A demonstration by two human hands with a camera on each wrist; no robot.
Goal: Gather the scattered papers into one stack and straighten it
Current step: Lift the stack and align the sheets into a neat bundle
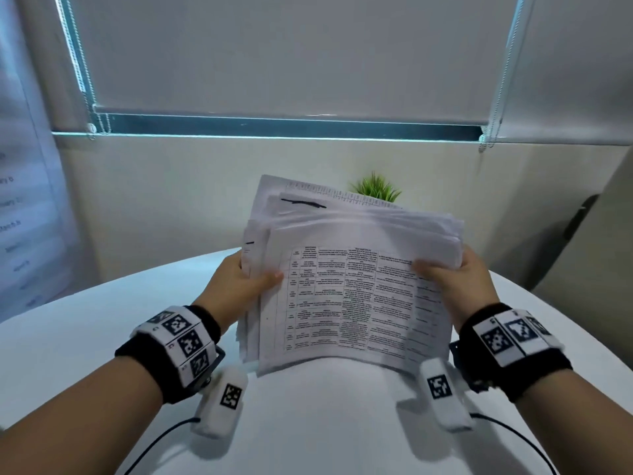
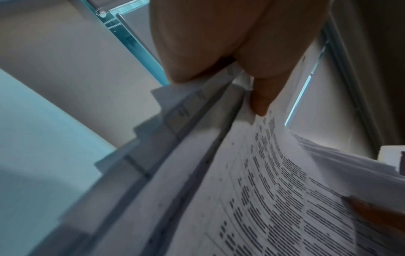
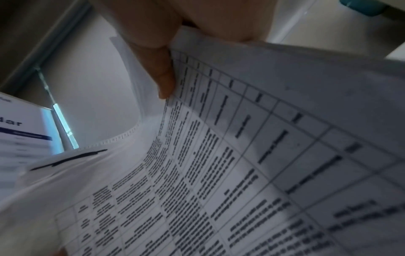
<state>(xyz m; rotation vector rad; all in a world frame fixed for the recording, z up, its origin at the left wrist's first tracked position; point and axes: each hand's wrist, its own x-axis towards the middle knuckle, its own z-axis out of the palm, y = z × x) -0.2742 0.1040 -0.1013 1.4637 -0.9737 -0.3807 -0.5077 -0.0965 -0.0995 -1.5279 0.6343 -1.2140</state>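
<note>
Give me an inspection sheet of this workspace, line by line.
Surface: round white table.
Job's things: paper stack held upright, bottom edge on the table, sheets uneven at top and left.
Clutter: nothing seen.
Hands: left hand grips the stack's left edge; right hand grips its right edge.
Cables: black cables trail from the wrist units.
Surroundings: small green plant behind the stack, lowered window blind, poster at left.

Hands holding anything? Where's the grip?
Both hold the paper stack: left hand on its left edge, right hand on its right edge, thumbs on top.
</note>
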